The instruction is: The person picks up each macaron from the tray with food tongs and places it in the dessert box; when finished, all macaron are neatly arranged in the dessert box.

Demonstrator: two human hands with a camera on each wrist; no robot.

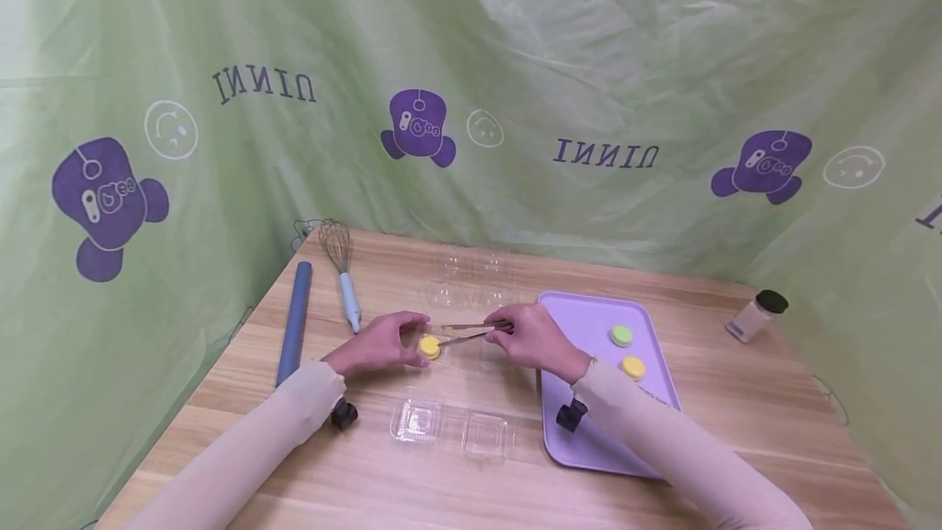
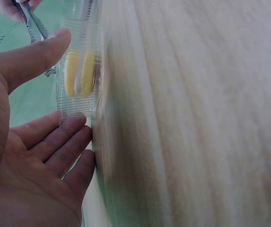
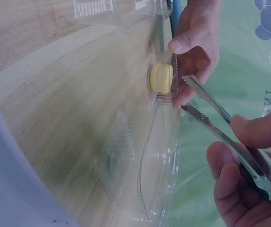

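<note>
The left hand (image 1: 379,343) is placed on the wooden table (image 1: 368,473) with thumb and fingers spread loosely around a clear plastic container (image 2: 76,71); whether the container is actually pinched cannot be told, as the fingers appear relaxed against its edges. The right hand (image 1: 533,339) is curled around the handle end of a pair of metal tongs (image 1: 467,332), which are held firmly.

From left to right, a blue rolling pin (image 1: 294,321) and a whisk (image 1: 342,272) are laid on the table beside the left hand. Next, the yellow macaron (image 1: 430,346) is located in the clear container, just beside the left fingertips and between the two hands. The tong tips are positioned at the macaron, slightly parted; contact cannot be confirmed.

The long axis of the tongs is aligned roughly left–right, with the toothed tips pointed toward the left hand and the handle toward the right. The macaron is seated flat, with its short axis upright. The left hand is nearer to it than the right, the right being separated from it by the tong length.

Further right, a purple tray (image 1: 589,440) is placed, bearing a green macaron (image 1: 621,335) and a second yellow one (image 1: 633,366). A small jar (image 1: 756,316) is stood well apart at the far right.
</note>
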